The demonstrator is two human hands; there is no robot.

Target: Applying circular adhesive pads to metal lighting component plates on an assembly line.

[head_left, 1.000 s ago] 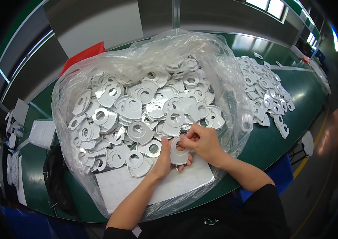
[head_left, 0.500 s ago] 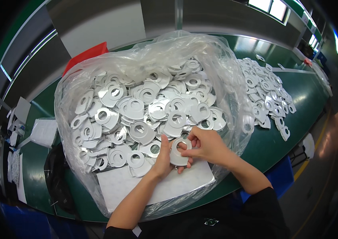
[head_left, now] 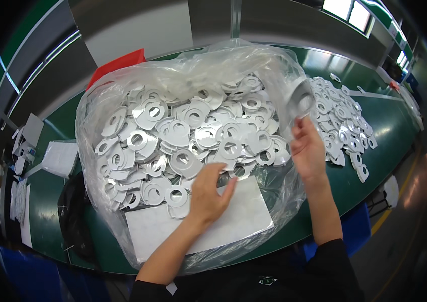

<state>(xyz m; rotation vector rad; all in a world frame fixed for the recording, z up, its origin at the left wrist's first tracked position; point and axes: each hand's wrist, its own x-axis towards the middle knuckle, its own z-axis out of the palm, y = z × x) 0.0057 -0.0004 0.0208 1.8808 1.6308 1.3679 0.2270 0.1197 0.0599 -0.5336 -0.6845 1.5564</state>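
My right hand (head_left: 308, 151) is raised over the right side of a clear plastic bag (head_left: 284, 70). At its fingertips is a motion-blurred light grey flat part with a round hole (head_left: 294, 103), its lower edge pinched between them as far as the blur shows. My left hand (head_left: 208, 196) hovers at the near edge of a heap of similar ring-shaped parts (head_left: 183, 161), thumb and fingers apart and nothing held. The heap lies in the opened bag. In front of it, partly under my left hand, is a white sheet (head_left: 233, 221).
A second pile of grey parts (head_left: 342, 116) lies on the green table (head_left: 379, 126) to the right. A red bin (head_left: 118, 68) stands behind the bag. Left are a wrapped white packet (head_left: 60, 158) and a black bag (head_left: 75, 216). A blue bin (head_left: 357, 224) sits below the table's right edge.
Both hands held one grey part together over the bag's near side. They have parted; my right hand carried the part right and away from me, while my left stayed near the heap and opened.
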